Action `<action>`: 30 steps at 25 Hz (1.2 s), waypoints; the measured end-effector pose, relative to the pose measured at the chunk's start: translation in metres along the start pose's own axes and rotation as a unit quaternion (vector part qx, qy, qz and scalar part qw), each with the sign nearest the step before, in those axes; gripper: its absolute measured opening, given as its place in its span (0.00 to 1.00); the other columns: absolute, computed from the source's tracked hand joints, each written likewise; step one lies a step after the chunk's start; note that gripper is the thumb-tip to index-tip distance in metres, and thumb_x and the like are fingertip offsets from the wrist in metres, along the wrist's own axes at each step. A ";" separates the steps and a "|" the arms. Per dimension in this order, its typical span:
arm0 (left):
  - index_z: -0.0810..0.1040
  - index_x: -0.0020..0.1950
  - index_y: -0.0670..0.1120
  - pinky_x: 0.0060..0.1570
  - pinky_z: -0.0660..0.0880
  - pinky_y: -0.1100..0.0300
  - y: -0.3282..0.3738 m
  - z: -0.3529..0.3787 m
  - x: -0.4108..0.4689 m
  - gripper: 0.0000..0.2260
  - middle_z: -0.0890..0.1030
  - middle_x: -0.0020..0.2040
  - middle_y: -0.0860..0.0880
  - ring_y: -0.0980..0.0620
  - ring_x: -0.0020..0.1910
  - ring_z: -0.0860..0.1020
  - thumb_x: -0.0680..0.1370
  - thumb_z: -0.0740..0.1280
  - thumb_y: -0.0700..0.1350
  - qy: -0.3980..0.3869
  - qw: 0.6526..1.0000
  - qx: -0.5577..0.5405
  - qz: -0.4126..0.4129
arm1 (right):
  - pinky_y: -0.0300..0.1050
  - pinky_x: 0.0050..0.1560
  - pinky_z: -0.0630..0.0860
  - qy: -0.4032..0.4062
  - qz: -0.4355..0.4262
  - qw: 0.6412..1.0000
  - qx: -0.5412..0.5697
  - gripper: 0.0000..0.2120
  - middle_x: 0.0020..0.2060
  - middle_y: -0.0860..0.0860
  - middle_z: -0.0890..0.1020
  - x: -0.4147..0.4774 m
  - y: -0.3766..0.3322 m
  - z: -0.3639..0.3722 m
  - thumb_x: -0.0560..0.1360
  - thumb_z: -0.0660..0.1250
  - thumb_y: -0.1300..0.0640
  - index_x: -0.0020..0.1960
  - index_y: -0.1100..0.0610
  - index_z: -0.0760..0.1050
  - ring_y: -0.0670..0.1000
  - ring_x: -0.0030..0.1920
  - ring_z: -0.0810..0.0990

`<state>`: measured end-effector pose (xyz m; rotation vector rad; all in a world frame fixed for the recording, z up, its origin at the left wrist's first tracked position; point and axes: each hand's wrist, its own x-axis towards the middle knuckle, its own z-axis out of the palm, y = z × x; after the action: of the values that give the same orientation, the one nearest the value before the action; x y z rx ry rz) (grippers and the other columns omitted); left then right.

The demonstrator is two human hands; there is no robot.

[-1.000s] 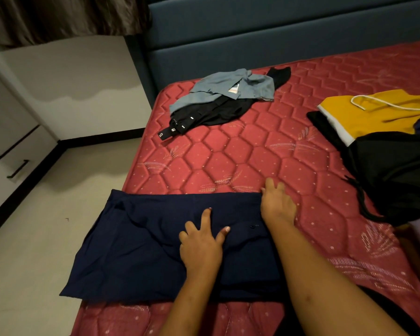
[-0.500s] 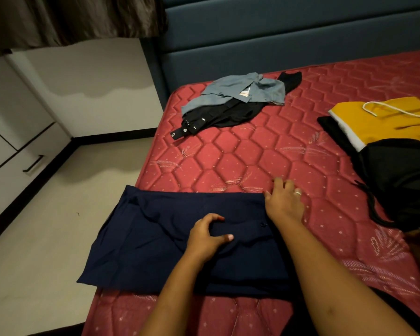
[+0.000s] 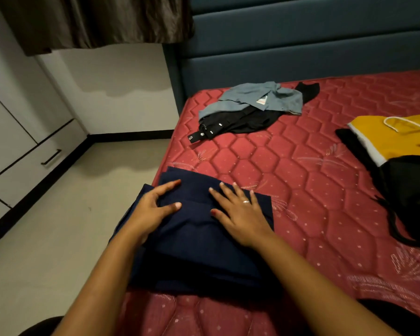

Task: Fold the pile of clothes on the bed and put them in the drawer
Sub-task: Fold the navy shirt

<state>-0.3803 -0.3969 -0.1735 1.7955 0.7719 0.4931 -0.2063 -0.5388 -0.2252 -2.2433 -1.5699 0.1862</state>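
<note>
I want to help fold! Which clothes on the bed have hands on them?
The dark navy blue garment nearest the person: left hand and right hand press it flat. No other clothes are touched.

No text can be read. A white sewn-in tag (image 3: 262, 102) on the grey garment (image 3: 240, 98), at the far centre of the bed (image 3: 313, 195), carries a red marking. Its characters are too small to read.
</note>
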 end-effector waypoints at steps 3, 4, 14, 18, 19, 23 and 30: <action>0.72 0.70 0.50 0.64 0.68 0.62 -0.028 -0.059 -0.010 0.26 0.74 0.66 0.51 0.54 0.65 0.73 0.74 0.70 0.33 0.079 0.990 0.113 -0.037 | 0.59 0.73 0.37 -0.054 -0.077 0.994 -0.062 0.38 0.78 0.44 0.51 0.002 -0.033 0.037 0.70 0.32 0.29 0.77 0.39 0.49 0.51 0.78 0.44; 0.70 0.71 0.49 0.67 0.66 0.60 -0.045 -0.067 -0.015 0.28 0.72 0.69 0.48 0.51 0.68 0.70 0.74 0.71 0.34 0.098 0.978 0.175 -0.055 | 0.58 0.72 0.36 -0.073 -0.085 0.991 -0.077 0.39 0.78 0.44 0.52 0.001 -0.036 0.053 0.70 0.30 0.27 0.77 0.39 0.50 0.53 0.78 0.45; 0.73 0.47 0.46 0.51 0.73 0.56 -0.087 -0.080 0.005 0.14 0.74 0.45 0.50 0.47 0.49 0.75 0.72 0.75 0.51 0.066 0.930 0.265 -0.246 | 0.63 0.67 0.64 -0.080 -0.030 0.987 -0.137 0.28 0.70 0.44 0.71 0.012 -0.049 0.092 0.78 0.41 0.32 0.74 0.38 0.59 0.52 0.71 0.68; 0.69 0.35 0.46 0.39 0.69 0.60 -0.101 -0.088 0.010 0.15 0.74 0.41 0.49 0.49 0.42 0.75 0.73 0.74 0.49 0.067 0.939 0.268 -0.207 | 0.63 0.67 0.65 -0.060 -0.042 0.986 -0.150 0.27 0.70 0.45 0.71 0.019 -0.049 0.096 0.78 0.45 0.33 0.74 0.39 0.60 0.51 0.71 0.69; 0.71 0.36 0.48 0.43 0.71 0.59 -0.102 -0.090 0.009 0.13 0.74 0.46 0.50 0.49 0.47 0.75 0.73 0.73 0.49 0.102 0.947 0.257 -0.166 | 0.63 0.66 0.66 -0.058 -0.043 0.986 -0.153 0.27 0.70 0.45 0.71 0.020 -0.050 0.095 0.78 0.46 0.33 0.74 0.39 0.61 0.51 0.71 0.70; 0.77 0.54 0.48 0.52 0.70 0.52 -0.096 -0.079 0.003 0.08 0.72 0.62 0.51 0.47 0.59 0.71 0.79 0.65 0.50 0.207 0.880 0.417 -0.097 | 0.63 0.71 0.56 -0.049 -0.079 0.985 -0.146 0.29 0.74 0.44 0.65 0.019 -0.052 0.094 0.78 0.45 0.34 0.77 0.41 0.53 0.50 0.74 0.64; 0.60 0.77 0.46 0.70 0.61 0.44 -0.088 0.019 -0.018 0.30 0.61 0.77 0.47 0.45 0.75 0.60 0.77 0.46 0.57 0.030 0.861 0.505 0.056 | 0.58 0.73 0.38 -0.149 -0.115 0.977 -0.102 0.33 0.76 0.38 0.45 0.031 -0.042 0.079 0.73 0.36 0.28 0.76 0.36 0.44 0.46 0.77 0.44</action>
<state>-0.4035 -0.4030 -0.2622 2.8192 1.0832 0.2031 -0.2578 -0.4790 -0.2778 -2.2386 -2.0790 0.3199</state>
